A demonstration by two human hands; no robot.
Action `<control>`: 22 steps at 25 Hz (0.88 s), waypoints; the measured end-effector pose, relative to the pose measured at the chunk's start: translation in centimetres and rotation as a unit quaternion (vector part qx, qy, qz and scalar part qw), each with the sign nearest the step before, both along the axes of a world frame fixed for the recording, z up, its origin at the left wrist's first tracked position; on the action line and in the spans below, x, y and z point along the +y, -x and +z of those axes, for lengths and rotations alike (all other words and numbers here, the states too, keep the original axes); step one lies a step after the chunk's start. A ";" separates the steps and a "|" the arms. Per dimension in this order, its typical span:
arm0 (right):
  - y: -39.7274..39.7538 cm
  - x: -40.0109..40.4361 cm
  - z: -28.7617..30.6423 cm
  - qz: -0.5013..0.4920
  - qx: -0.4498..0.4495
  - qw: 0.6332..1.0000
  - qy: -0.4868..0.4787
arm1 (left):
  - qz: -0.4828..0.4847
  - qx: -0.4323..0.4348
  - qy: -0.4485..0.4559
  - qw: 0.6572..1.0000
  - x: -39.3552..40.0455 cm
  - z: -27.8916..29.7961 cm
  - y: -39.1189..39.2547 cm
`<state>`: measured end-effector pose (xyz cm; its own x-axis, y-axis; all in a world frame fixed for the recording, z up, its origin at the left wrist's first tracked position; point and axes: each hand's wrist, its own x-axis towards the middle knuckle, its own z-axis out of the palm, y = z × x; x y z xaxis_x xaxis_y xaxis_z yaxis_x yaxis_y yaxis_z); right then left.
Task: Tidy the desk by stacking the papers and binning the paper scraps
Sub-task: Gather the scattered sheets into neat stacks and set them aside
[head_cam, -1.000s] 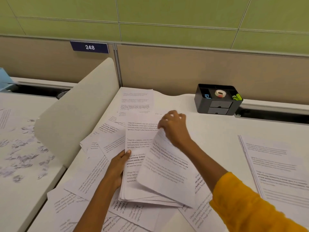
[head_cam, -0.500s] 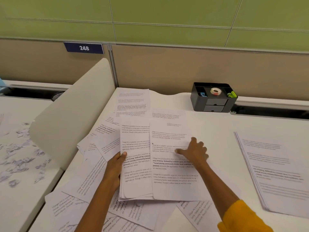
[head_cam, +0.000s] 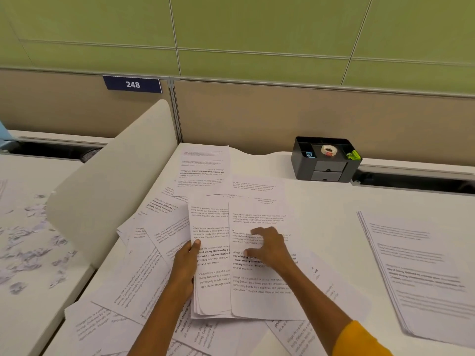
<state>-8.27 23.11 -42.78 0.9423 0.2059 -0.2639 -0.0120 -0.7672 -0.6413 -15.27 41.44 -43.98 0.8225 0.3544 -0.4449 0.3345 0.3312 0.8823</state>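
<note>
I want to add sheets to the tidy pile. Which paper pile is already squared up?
The stack at the desk's right edge: its sheets lie aligned, apart from both hands, unlike the fanned, overlapping papers.

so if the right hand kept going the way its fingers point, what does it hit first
Probably the gathered sheaf that the left hand grips: the right hand points left across the top sheet. Its height above the paper is unclear.

Under the fingers [head_cam: 259, 233] of the right hand [head_cam: 270, 249] lies thin, matt white printed paper [head_cam: 259, 299], smooth and slightly curled at its edges. The left hand's [head_cam: 186, 263] thumb presses a sheaf of the same matt sheets [head_cam: 212, 291]. Beyond the fingers, the smooth white laminate tabletop [head_cam: 321, 201] has a faint sheen, and the dark grey plastic desk organiser [head_cam: 325, 160] looks matt. The mustard-yellow sleeve [head_cam: 359, 340] is soft woven cloth.
</note>
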 end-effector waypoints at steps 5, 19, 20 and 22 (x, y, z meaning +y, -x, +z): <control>2.3 2.8 -1.6 0.172 -0.053 0.966 0.188 | -0.003 0.020 -0.029 0.999 -0.3 -0.3 0.3; -0.5 2.8 -0.8 -0.013 -0.107 0.989 -0.096 | 0.027 -0.038 -0.091 0.995 1.5 0.6 1.2; -1.5 1.6 -0.7 -0.075 -0.110 0.990 -0.040 | 0.048 -0.045 -0.088 0.994 2.3 0.7 1.4; -2.5 -0.5 -0.5 -0.146 -0.069 0.979 0.122 | 0.085 -0.054 -0.078 0.992 3.8 0.7 1.8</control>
<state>-5.77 22.65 -43.29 0.9817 -0.1313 -0.1382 -0.1804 -0.8741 -0.4510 -17.08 45.29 -43.26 0.7850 0.5490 -0.2869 0.1873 0.2311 0.9547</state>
